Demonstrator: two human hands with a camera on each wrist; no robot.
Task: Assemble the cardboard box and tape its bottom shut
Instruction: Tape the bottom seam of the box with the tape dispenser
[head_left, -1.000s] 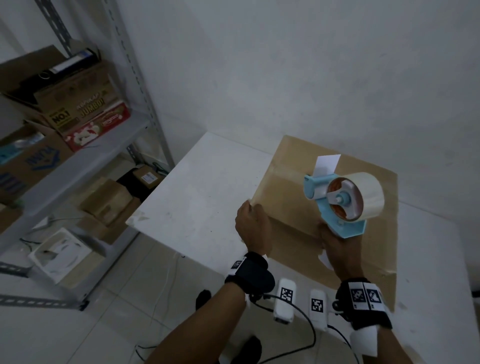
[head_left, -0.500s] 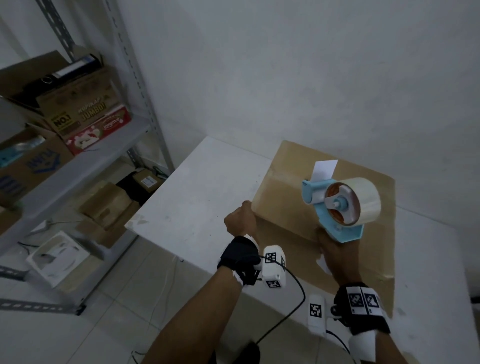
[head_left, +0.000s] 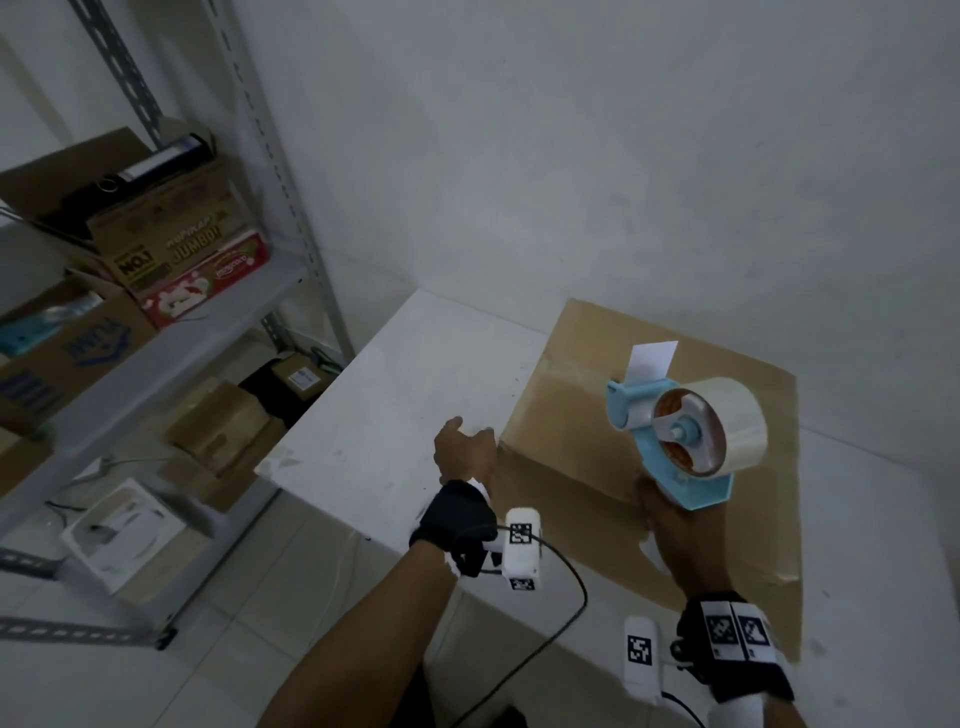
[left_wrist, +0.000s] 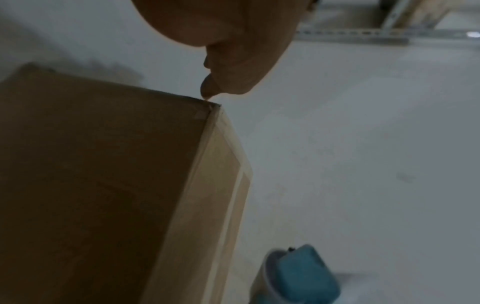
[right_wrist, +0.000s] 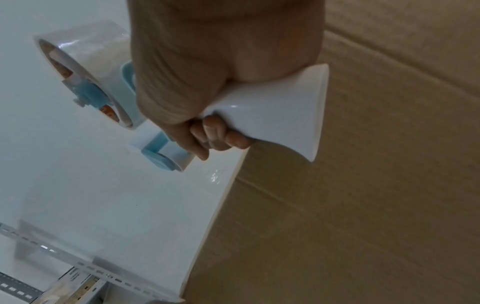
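A brown cardboard box (head_left: 582, 410) lies on the white table (head_left: 405, 395), its flaps folded shut on top. My right hand (head_left: 670, 530) grips the white handle of a blue tape dispenser (head_left: 685, 441) and holds it just above the box's top; a clear roll sits on it. In the right wrist view my fingers (right_wrist: 215, 135) wrap the dispenser handle (right_wrist: 275, 115) over the box (right_wrist: 363, 195). My left hand (head_left: 465, 452) is beside the box's near left corner with relaxed fingers. In the left wrist view one fingertip (left_wrist: 207, 90) touches that corner of the box (left_wrist: 103, 185).
A metal shelf (head_left: 171, 353) at the left carries printed cartons (head_left: 192, 270). More cartons (head_left: 223, 436) lie on the floor under it. The table's near edge runs just below my left hand. A white wall stands close behind the box.
My left hand has turned and slid left off the box's corner, so that only a fingertip touches it. The right hand keeps the dispenser over the box, almost unmoved.
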